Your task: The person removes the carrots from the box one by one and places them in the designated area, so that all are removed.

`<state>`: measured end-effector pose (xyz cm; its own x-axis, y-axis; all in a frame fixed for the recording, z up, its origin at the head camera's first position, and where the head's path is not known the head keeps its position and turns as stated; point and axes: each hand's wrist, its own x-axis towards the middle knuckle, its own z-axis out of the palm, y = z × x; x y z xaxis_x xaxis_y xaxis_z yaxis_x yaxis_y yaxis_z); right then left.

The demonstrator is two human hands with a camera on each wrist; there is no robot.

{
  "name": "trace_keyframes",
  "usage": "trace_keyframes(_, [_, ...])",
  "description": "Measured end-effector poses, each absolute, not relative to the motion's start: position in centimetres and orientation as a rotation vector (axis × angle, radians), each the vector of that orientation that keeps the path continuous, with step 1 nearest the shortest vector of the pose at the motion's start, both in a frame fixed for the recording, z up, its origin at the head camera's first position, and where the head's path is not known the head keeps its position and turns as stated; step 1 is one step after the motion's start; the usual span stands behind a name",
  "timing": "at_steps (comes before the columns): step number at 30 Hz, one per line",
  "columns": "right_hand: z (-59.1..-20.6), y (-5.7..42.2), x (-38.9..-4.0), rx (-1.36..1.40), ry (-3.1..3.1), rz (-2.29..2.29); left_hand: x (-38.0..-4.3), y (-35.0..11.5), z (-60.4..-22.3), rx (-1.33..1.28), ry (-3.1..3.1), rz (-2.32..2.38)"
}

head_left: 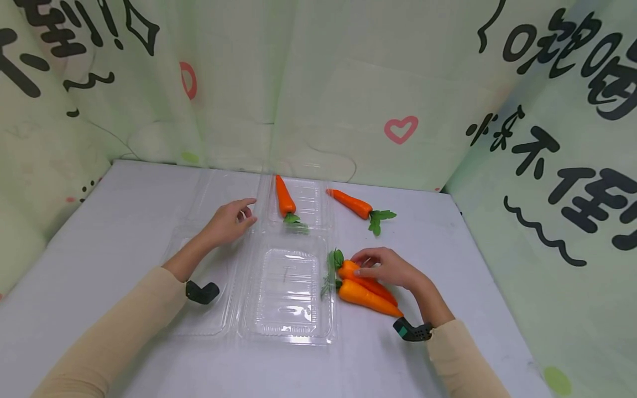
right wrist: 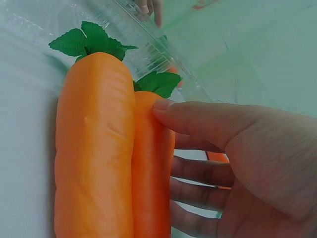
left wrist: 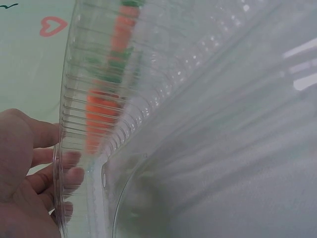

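Two orange toy-like carrots lie side by side at the right of the clear plastic box (head_left: 286, 293), leaf ends toward it. My right hand (head_left: 385, 266) grips the farther carrot (right wrist: 151, 148), thumb on its top and fingers along its far side. The nearer carrot (head_left: 368, 297) lies against it. My left hand (head_left: 231, 221) hovers around the hinge side of the far clear box (head_left: 311, 204), fingers loosely bent. In the left wrist view its fingers (left wrist: 42, 178) show partly through a clear ribbed wall; whether they touch it is unclear.
A carrot (head_left: 285, 199) lies in the far box, leaves toward me. Another carrot (head_left: 353, 203) lies on the white table (head_left: 423, 232) right of that box. Clear lids (head_left: 199, 326) spread to the left. A printed curtain (head_left: 338, 83) stands behind the table.
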<state>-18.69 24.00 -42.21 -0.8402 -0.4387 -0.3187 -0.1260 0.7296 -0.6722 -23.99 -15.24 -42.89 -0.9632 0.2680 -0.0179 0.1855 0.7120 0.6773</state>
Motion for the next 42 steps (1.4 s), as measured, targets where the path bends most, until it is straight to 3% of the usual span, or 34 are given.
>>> trace_keyframes(42, [-40.1,21.8,-21.1,-0.382,2.746,-1.156,-24.1,-15.1,-42.9,0.358,2.807,1.097])
